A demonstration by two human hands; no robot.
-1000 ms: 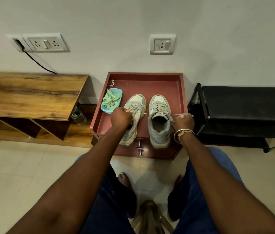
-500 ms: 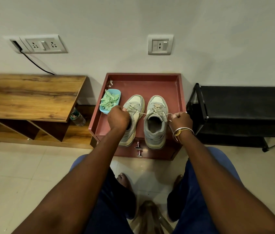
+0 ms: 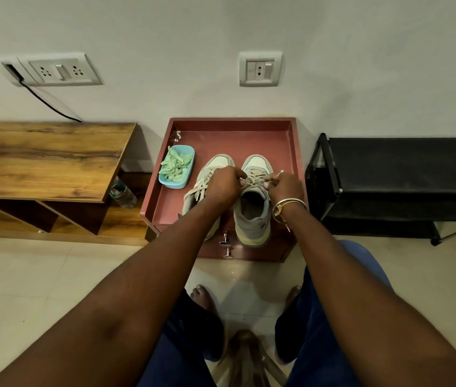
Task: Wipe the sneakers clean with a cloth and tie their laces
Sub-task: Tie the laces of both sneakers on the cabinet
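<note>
With left hand (image 3: pixel 222 185) and right hand (image 3: pixel 285 187) close together, pinched the laces (image 3: pixel 254 177) above the tongue of the sneaker (image 3: pixel 252 219) nearest the right edge of the red tray (image 3: pixel 294 146), probably to shape a bow.

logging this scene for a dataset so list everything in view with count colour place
sneakers: 2, grey and off-white, side by side on the cabinet top
laces: 2, beige, one per sneaker
tub: 1, blue, left of the sneakers, green scraps inside
cabinet: 1, red, against the wall
knobs: 2, silver, cabinet front
bench: 1, wood brown, left of cabinet
bottle: 1, clear, under the bench
rack: 1, black, right of cabinet
socket plates: 2, white, on wall
bangles: a few, gold and white, right wrist
left grip: 1, pinching laces of the rack-side sneaker
right grip: 1, pinching the same laces
</note>
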